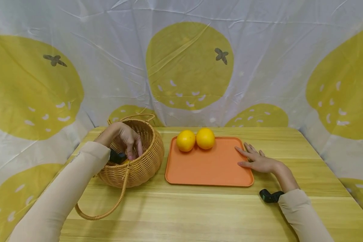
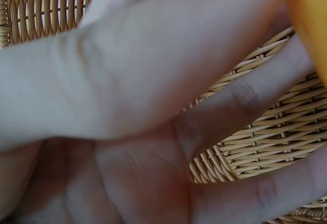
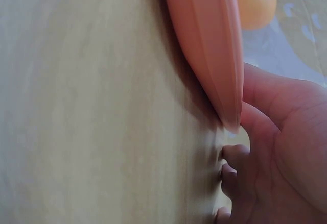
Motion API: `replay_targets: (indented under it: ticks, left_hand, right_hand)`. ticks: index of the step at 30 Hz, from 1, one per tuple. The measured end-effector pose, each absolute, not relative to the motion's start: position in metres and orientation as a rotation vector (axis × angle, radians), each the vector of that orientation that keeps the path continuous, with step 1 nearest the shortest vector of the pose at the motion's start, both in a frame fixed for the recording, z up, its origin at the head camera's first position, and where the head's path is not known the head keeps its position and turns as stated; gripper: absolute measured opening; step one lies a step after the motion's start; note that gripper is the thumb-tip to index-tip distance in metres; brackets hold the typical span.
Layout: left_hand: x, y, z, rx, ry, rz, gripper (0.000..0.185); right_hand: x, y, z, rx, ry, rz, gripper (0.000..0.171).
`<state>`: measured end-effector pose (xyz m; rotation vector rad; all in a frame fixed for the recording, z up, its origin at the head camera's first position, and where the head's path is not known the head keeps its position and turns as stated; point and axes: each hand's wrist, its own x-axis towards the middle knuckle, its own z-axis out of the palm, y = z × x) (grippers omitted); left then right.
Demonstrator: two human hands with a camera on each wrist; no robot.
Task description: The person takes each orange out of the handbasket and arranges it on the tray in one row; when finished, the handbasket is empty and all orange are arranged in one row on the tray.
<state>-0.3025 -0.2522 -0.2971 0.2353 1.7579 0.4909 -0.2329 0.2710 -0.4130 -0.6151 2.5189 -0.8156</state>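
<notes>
The left hand [image 1: 125, 139] is curling around an orange [image 2: 310, 22] inside the basket [image 1: 145, 158] at frame left, while the right hand [image 1: 257, 161], fingers spread, is steadying the tray [image 1: 205, 168] already holding two oranges [image 1: 195, 139].

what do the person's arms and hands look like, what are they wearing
Both arms wear long, close-fitting beige sleeves that end at the wrist. The left hand and right hand are bare, with no gloves or rings visible. A small black device sits at each wrist.
</notes>
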Motion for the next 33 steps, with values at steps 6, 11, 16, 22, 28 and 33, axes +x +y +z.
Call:
replay_targets:
  ticks: [6,11,16,22,28,33]
  left_hand:
    - [-0.3025,-0.2493,-0.2959,0.253,1.691,0.487,0.031]
    - [-0.3040,-0.2484,-0.2960,0.274,1.611,0.461,0.035]
    - [-0.3027,-0.2469,-0.2993,0.269,1.547,0.444,0.042]
    - [-0.3013,-0.2467,-0.3021,0.261,1.547,0.447,0.043]
    - [-0.3002,-0.2487,-0.3027,0.247,1.532,0.464,0.044]
    - [-0.2989,-0.2487,-0.3036,0.247,1.526,0.444,0.045]
  right_hand:
    - [-0.2328,0.2716,-0.4134,-0.613,2.518,-0.817,0.080]
    - [-0.2316,0.2722,-0.4126,-0.617,2.517,-0.824,0.080]
    - [-0.2310,0.2733,-0.4123,-0.618,2.512,-0.839,0.081]
    - [-0.2309,0.2725,-0.4121,-0.624,2.504,-0.845,0.082]
    - [-0.2317,0.2712,-0.4127,-0.624,2.506,-0.842,0.082]
    - [-0.2318,0.2722,-0.4139,-0.633,2.507,-0.854,0.082]
